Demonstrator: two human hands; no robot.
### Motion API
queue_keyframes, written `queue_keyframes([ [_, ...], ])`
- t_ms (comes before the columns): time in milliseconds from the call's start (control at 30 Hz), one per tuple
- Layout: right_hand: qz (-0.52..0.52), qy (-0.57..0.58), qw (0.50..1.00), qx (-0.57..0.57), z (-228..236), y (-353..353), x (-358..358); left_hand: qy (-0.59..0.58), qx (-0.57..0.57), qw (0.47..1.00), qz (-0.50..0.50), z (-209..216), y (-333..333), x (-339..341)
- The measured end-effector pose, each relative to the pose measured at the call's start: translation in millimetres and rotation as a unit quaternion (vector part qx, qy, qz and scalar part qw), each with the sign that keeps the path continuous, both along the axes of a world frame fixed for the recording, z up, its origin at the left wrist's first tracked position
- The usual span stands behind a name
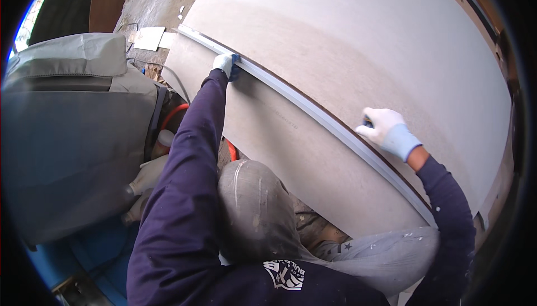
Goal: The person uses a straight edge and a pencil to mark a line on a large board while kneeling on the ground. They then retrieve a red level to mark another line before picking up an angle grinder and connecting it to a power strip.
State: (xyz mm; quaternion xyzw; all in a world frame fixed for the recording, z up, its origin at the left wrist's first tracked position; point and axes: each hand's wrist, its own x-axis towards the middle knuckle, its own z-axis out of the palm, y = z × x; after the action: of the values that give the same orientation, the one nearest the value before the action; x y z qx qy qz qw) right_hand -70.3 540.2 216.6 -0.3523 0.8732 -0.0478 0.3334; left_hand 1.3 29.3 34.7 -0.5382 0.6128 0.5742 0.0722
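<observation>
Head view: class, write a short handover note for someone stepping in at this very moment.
Left hand: gloved, pressing the far end of the long metal straightedge.
Right hand: gloved, at the straightedge nearer the body, gripping a small dark tool; its tip is hidden.
The straightedge lies diagonally across the large grey board.
Done: the straightedge is placed and pinned.
Left: no finished line or cut shows along the edge.

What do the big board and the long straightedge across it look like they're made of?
Board: probably fibre-cement or plasterboard; matte, pale grey, faintly grainy, no gloss. Straightedge: likely aluminium; thin, smooth, silvery-blue sheen, pressed down by the gloved left hand and right hand.
</observation>
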Motion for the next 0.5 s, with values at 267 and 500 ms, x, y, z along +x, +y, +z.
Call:
queue_keyframes([
  [267,-0.023,-0.032,0.998,-0.046,-64,-71,15,0.004,-0.005,1.000,0.014,5,15,-7],
  [500,-0.079,0.007,0.990,-0.119,-91,-70,21,-0.004,0.008,0.999,0.038,-1,3,-4],
])
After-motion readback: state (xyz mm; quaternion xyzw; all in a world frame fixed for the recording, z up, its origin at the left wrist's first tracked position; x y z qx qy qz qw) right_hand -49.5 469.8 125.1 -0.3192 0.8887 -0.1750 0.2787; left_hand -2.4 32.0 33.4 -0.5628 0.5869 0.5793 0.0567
